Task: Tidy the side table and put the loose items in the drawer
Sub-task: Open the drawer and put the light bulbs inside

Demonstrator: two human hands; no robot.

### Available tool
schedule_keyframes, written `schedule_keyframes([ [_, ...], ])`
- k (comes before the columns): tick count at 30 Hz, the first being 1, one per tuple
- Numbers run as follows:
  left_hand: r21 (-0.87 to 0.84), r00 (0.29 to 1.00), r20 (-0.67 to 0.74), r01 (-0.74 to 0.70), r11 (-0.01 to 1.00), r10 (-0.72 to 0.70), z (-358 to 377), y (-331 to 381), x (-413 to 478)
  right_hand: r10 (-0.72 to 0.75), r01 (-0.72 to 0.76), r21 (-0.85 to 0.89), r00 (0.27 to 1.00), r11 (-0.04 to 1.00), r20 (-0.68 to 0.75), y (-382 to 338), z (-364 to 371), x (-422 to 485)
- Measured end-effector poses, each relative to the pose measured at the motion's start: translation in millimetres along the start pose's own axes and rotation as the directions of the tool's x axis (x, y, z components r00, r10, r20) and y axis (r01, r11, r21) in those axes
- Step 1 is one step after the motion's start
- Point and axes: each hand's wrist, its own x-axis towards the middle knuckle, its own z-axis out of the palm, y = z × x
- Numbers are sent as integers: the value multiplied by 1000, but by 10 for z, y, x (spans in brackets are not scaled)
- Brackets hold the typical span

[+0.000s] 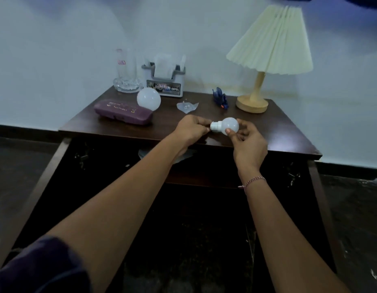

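Observation:
A small white light bulb (228, 124) is held just above the front of the dark wooden side table (289, 132). My left hand (190, 129) pinches its base and my right hand (246, 140) grips its globe. Farther back on the table lie a larger white bulb (149, 98), a purple case (122, 112), a clear plastic wrapper (187, 106) and a blue clip (221, 98). Below the table's front edge the drawer (204, 176) stands pulled out, dark inside, with something pale showing under my left wrist.
A lamp with a pleated cream shade (272, 39) and wooden base (252, 104) stands at the back right. A tissue holder (164, 81) and a tall glass on a glass dish (126, 70) stand at the back left, against the wall. Dark floor surrounds the table.

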Motion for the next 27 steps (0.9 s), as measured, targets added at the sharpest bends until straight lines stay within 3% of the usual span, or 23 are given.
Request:
schedule_keyframes([
  [3, 74, 999, 32, -45, 996, 42, 13, 45, -103, -15, 15, 7, 1000, 1000, 19, 10, -36, -4],
  [11, 103, 997, 67, 18, 994, -25, -3, 144, -176, 64, -64, 0, 994, 998, 88, 4, -69, 153],
  [16, 168, 1000, 14, 14, 986, -16, 10, 186, -218, 101, -106, 43, 988, 993, 114, -35, -61, 108],
  [27, 87, 996, 6, 87, 992, -88, 16, 154, -157, 154, -170, 124, 980, 978, 124, -39, -65, 123],
])
